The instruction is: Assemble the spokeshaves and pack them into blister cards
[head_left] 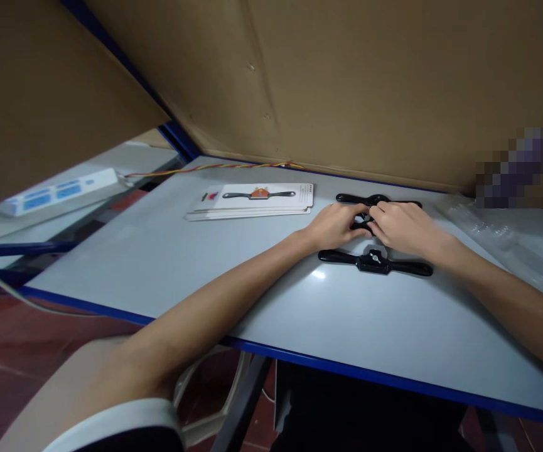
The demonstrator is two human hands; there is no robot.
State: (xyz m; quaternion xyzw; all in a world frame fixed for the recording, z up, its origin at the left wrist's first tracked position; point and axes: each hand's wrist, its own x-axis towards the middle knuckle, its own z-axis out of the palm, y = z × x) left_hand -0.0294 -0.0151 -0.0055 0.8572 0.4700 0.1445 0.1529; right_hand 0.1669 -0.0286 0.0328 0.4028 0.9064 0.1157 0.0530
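Both my hands meet at the right half of the table over a black spokeshave, which is mostly hidden under the fingers. My left hand is closed on its left part, thumb and fingers bent round it. From the other side my right hand is closed over its middle and right part, fingertips close to the left hand's. Just in front lies another black spokeshave, flat, with a silver wing screw at its centre. Behind the hands lies a further spokeshave, its middle and right handle partly covered.
A stack of printed cards picturing a spokeshave lies left of the hands. Clear plastic bags lie at the right. Cardboard walls rise behind the table. A white power strip rests at the left, with a twisted wire along the back edge.
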